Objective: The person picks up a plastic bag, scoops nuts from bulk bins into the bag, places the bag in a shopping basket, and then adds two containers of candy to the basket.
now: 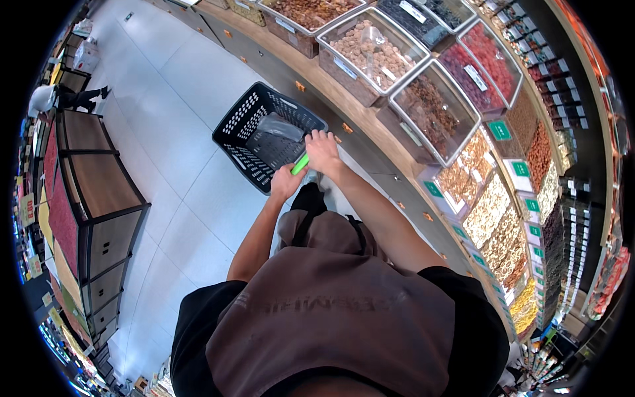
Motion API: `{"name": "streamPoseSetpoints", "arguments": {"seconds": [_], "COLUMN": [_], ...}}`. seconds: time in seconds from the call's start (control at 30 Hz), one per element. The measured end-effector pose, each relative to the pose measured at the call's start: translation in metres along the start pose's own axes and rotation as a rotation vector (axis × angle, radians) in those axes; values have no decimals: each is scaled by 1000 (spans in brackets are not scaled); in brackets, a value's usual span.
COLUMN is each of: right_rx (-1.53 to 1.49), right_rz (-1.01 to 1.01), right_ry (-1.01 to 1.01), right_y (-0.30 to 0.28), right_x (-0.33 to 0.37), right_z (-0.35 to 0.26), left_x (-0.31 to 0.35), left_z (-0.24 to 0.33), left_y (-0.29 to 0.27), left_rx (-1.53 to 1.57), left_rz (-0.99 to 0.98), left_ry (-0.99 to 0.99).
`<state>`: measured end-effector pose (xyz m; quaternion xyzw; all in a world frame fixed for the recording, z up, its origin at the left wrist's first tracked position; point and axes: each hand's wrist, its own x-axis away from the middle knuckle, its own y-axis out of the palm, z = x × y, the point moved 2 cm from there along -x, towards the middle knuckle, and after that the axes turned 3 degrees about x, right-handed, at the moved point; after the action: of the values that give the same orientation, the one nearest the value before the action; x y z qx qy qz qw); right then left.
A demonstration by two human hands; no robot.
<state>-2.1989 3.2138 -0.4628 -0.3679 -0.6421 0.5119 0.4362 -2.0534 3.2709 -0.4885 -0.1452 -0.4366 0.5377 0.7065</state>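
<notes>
A black plastic shopping basket (246, 126) with perforated walls is in front of me, above the floor tiles. Its bright green handle (300, 164) runs along the side nearest my body. My left hand (287, 181) is wrapped round the left part of that handle. Close by, my right hand (321, 151) grips the handle's other end, beside the basket's near right corner. Inside the basket lies a clear plastic bag (280, 127); what it contains, if anything, I cannot make out.
To my right, a long counter (301, 56) carries lidded clear bins (376, 53) and open bins of dried foods (499, 218). On the left stands a wooden display unit (112, 185) with black framing. A person (66, 98) walks at the far left on the pale tiled floor (159, 92).
</notes>
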Motion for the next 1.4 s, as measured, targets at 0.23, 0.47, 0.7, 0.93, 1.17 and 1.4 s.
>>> {"name": "streamPoseSetpoints", "arguments": {"seconds": [0.23, 0.47, 0.7, 0.93, 1.17, 1.4], "right_rx": [-700, -1051, -1101, -1733, -1586, -791], "right_rz": [90, -118, 182, 336, 448, 470], "right_ry": [327, 431, 510, 685, 843, 953], "right_y": [2, 51, 23, -15, -124, -237], "right_x": [-45, -32, 36, 185, 290, 303], "right_z": [11, 47, 117, 221, 374, 581], "left_x": [-92, -183, -240, -278, -252, -186], "left_z": [21, 90, 116, 142, 185, 556], "left_y": [-14, 13, 19, 19, -33, -1], "left_rx": [675, 1175, 1343, 1146, 634, 282], "left_rz": [-10, -86, -21, 121, 548, 217], "left_ry": [-135, -158, -193, -197, -47, 875]}}
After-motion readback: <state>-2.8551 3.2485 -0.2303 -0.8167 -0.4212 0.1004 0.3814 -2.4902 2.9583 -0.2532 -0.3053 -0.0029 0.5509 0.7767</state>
